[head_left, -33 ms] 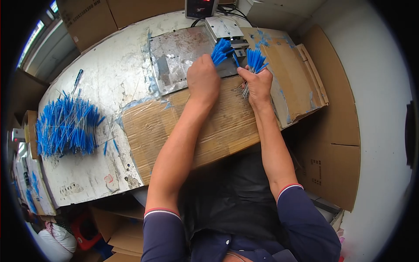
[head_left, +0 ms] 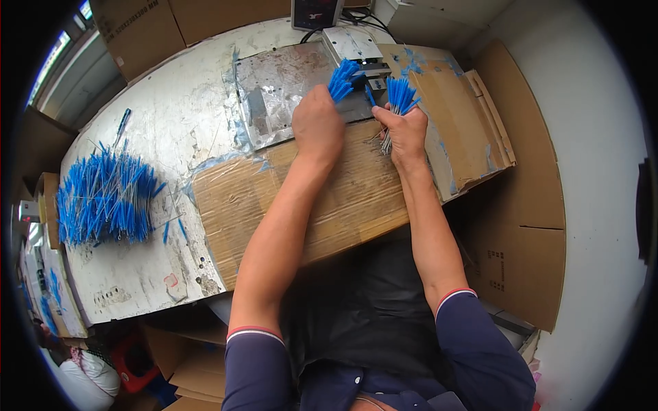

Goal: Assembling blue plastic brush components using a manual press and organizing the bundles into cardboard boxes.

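Observation:
My left hand [head_left: 318, 127] is closed round a bunch of thin blue-tipped wires [head_left: 343, 79], whose blue ends stick out past the fingers over the metal plate. To its right, my right hand [head_left: 406, 130] grips another bunch of blue-tipped wires [head_left: 400, 92], blue ends pointing away from me and bare grey stems hanging below the palm. A single blue piece [head_left: 371, 94] stands at the tip of my right thumb, beside a small metal machine [head_left: 352, 46]; whether the thumb pinches it I cannot tell.
A large heap of blue-tipped wires [head_left: 108, 195] lies on the worn white table [head_left: 164, 267] at left, with a few loose ones. Under my hands are a metal plate [head_left: 274, 82] and a cardboard sheet [head_left: 295, 198]. A dark display box [head_left: 315, 14] and cables stand behind.
My left hand and its bunch have shifted very slightly to the left. The right hand looks unmoved. The red light on the display box no longer shows.

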The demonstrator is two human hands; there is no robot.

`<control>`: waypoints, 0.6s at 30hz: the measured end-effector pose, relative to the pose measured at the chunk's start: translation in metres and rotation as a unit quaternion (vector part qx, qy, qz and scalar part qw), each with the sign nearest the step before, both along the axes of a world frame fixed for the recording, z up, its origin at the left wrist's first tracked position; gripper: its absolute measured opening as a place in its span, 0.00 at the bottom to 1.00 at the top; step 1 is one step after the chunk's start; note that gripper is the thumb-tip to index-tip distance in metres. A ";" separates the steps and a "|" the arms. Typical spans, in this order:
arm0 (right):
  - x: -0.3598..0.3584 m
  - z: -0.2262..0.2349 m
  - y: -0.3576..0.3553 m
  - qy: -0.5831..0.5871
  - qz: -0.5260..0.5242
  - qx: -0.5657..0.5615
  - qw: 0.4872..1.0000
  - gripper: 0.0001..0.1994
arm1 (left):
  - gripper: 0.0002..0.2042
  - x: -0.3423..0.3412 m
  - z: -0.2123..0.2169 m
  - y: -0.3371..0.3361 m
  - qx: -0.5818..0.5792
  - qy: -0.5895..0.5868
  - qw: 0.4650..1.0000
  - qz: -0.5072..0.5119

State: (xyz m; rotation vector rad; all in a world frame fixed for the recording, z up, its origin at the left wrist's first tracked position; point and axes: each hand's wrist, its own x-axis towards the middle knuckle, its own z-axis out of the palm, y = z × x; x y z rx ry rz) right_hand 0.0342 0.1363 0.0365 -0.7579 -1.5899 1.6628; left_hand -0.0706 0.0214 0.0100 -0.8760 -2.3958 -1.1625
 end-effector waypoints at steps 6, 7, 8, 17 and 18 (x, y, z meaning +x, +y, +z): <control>-0.018 -0.007 0.012 -0.018 -0.030 0.047 0.998 0.08 | 0.07 -0.004 0.004 -0.003 0.070 -0.113 0.991 0.005; -0.021 -0.009 0.014 -0.018 -0.030 0.047 0.998 0.08 | 0.07 -0.005 0.004 -0.004 0.071 -0.113 0.991 0.005; -0.024 -0.010 0.015 -0.032 -0.033 0.068 0.997 0.08 | 0.08 -0.005 0.004 -0.005 0.079 -0.113 0.990 0.000; -0.033 -0.011 0.014 -0.104 -0.069 0.122 0.985 0.06 | 0.10 -0.006 0.000 -0.002 0.112 -0.068 0.991 0.023; -0.031 -0.004 0.010 -0.107 -0.061 0.072 0.990 0.06 | 0.11 -0.005 0.000 -0.002 0.094 -0.049 0.993 0.043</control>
